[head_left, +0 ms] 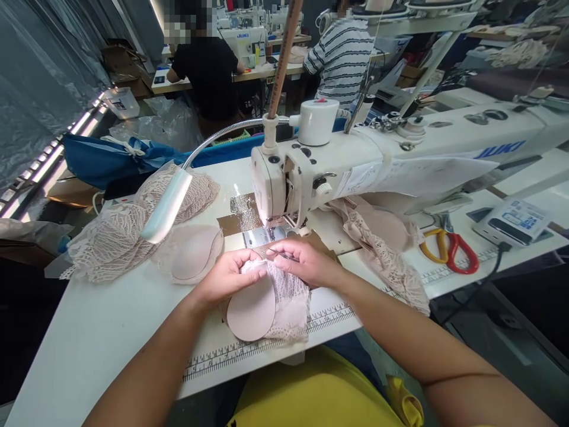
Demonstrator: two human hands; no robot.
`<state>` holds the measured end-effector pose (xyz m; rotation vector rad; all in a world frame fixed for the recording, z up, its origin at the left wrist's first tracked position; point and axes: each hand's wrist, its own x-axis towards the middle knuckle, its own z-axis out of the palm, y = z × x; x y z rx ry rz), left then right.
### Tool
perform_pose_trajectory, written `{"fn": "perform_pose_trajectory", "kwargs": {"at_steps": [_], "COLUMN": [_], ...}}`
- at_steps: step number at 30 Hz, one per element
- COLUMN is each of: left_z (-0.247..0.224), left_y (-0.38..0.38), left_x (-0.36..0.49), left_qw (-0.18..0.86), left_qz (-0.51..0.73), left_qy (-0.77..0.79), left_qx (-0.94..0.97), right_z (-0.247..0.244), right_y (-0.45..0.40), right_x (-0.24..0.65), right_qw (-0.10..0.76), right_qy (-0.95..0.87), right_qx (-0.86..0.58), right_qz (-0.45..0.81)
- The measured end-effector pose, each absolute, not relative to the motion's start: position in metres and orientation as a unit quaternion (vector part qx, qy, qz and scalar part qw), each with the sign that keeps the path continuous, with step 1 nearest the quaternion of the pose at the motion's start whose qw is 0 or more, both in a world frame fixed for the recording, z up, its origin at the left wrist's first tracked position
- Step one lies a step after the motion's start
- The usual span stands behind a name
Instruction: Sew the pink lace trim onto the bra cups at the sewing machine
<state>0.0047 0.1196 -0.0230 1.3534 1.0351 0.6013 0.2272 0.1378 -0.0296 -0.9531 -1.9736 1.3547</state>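
Observation:
My left hand (231, 274) pinches the upper edge of a pale pink bra cup (251, 309), thumb on top. Lace fabric (288, 302) joined to the cup spreads to its right across the table edge. My right hand (309, 261) is closed at the top of the lace, with a slim dark metal tool (287, 256), perhaps tweezers, between its fingers. Both hands are close together just in front of the needle area of a white sewing machine (275, 184). The fingertips partly hide the fabric's upper edge.
Lace pieces (109, 237) are heaped at the left beside another cup (193, 252). A lamp (166, 207) on a bendy neck hangs over them. More lace (386, 261) and red-and-yellow-handled scissors (448, 249) lie right. A ruler strip (333, 317) runs along the front. Two people sit behind.

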Motion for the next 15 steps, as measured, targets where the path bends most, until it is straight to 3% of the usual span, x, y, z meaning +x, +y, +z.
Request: {"fn": "perform_pose_trajectory", "kwargs": {"at_steps": [15], "left_z": [-0.024], "left_y": [0.119], "left_x": [0.002], "left_qw": [0.613], "left_qz": [0.264], "left_qy": [0.462], "left_qx": [0.584], "right_z": [-0.017], "right_y": [0.140], "right_x": [0.229], "right_qw": [0.255], "right_qy": [-0.742], "right_qx": [-0.353], "right_qz": [0.509]}}
